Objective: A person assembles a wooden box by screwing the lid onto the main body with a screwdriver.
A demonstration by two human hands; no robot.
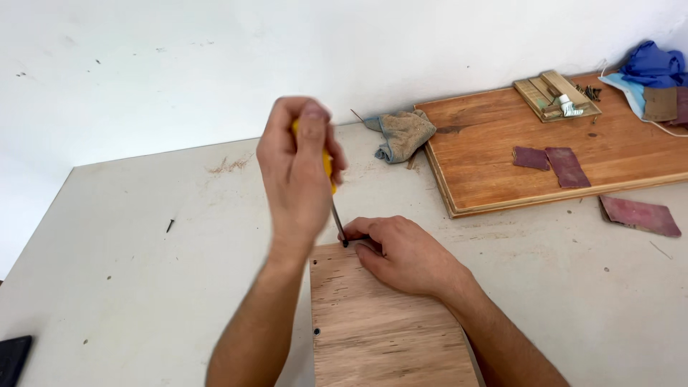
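**Driving a screw at the edge of a wooden block**

Spreading across most of the view is a pale, scuffed worktable (pixel 143 272) set against a white wall (pixel 215 64). On its far right side lies a broad reddish-brown wooden board (pixel 502 172), carrying two dark red sandpaper pieces (pixel 552 163) and a small slatted wooden piece (pixel 555 94); a third sandpaper sheet (pixel 640 216) rests on the table just beside the board. A blue cloth (pixel 652 64) sits at the board's far corner, and a grey-brown rag (pixel 403 134) lies bunched against its left end.

Nearest the camera stands a light plywood block (pixel 387 330), with a small dark hole on its left margin. The right hand (pixel 405 254) lies flat on the block's far edge, fingers curled lightly around the screw (too small to make out clearly). The left hand (pixel 295 168), blurred, is wrapped tightly around the yellow-handled screwdriver (pixel 333 201), whose thin shaft runs down to a tip touching the block's far edge, just beside the right fingertips.

A lone dark screw (pixel 170 226) lies well apart on the left.
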